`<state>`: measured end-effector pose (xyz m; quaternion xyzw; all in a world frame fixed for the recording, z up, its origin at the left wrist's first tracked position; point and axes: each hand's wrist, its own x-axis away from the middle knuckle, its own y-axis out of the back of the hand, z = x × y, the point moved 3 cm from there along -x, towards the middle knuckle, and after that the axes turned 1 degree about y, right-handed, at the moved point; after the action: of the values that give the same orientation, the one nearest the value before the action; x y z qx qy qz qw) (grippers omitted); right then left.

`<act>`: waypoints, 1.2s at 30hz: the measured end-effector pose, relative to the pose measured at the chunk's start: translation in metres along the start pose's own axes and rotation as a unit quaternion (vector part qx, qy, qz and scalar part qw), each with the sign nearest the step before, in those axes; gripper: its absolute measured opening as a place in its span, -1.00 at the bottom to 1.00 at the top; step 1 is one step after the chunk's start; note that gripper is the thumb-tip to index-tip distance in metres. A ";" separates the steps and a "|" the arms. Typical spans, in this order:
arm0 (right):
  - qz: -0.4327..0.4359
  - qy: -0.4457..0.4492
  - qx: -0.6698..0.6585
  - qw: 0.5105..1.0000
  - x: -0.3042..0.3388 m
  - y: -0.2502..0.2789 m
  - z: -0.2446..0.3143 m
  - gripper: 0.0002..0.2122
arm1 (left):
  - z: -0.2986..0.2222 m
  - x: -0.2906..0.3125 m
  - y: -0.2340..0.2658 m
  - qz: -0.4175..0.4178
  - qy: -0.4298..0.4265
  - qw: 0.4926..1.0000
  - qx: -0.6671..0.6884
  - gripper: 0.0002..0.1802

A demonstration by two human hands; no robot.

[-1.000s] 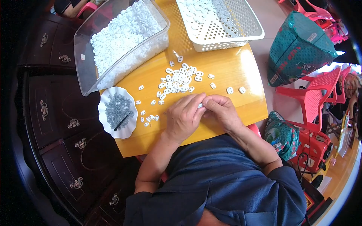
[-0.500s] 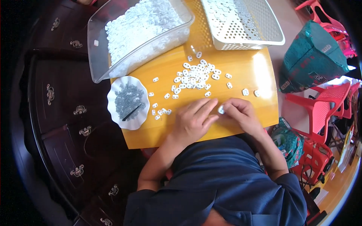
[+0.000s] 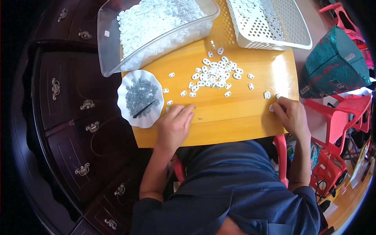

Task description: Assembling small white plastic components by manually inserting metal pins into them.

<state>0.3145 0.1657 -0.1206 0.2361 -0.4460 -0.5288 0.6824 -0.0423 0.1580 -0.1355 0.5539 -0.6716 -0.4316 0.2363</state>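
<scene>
My left hand (image 3: pixel 174 127) lies low over the table's left front, fingers stretched out and palm down, hiding most of a small cluster of white pieces. Beside its fingertips is a tiny thin metal-like bit (image 3: pixel 200 118) on the wood. At the table's right side, my right hand (image 3: pixel 291 117) has its thumb and fingers curled together at a small white oval piece with holes (image 3: pixel 271 108). Just beyond those fingers sits another white piece (image 3: pixel 267 94). A loose pile of white two-hole pieces (image 3: pixel 213 74) spreads over the middle of the table.
A scalloped white dish (image 3: pixel 122 102) holds small grey parts and a black stick (image 3: pixel 143 109). Behind stand a clear bin (image 3: pixel 107 55) full of white pieces and a perforated white basket (image 3: pixel 260 42). Dark drawers (image 3: pixel 58 117) line the left; a green bag (image 3: pixel 333 64) and red chairs (image 3: pixel 333 117) stand right.
My hands have moved apart: the left went left onto the small cluster, the right carried the white piece to the table's right side. The whole view shifted slightly.
</scene>
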 end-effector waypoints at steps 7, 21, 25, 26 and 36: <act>-0.122 0.004 0.048 0.991 -0.009 0.001 -0.003 -0.79 | -0.002 -0.019 -0.017 0.005 -0.009 1.000 -0.019 -0.78; -0.118 0.126 -0.079 0.982 -0.013 0.002 0.012 -0.84 | -0.029 -0.041 -0.027 0.036 -0.059 0.996 -0.050 -0.78; -0.092 0.144 -0.086 0.982 -0.016 -0.011 0.021 -0.84 | -0.023 -0.051 -0.033 0.033 -0.096 0.993 -0.055 -0.80; -0.098 0.162 -0.097 0.977 -0.017 -0.014 0.023 -0.85 | -0.023 -0.055 -0.033 0.032 -0.105 0.993 -0.053 -0.80; -0.039 0.250 -0.210 0.945 0.034 0.139 -0.037 -0.81 | -0.236 -0.109 -0.014 0.068 -0.090 0.990 -0.084 -0.91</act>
<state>0.4183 0.1742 -0.0163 0.2293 -0.1308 -0.5602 0.7851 0.1830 0.1863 -0.0080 0.4440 -0.6876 -0.5176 0.2493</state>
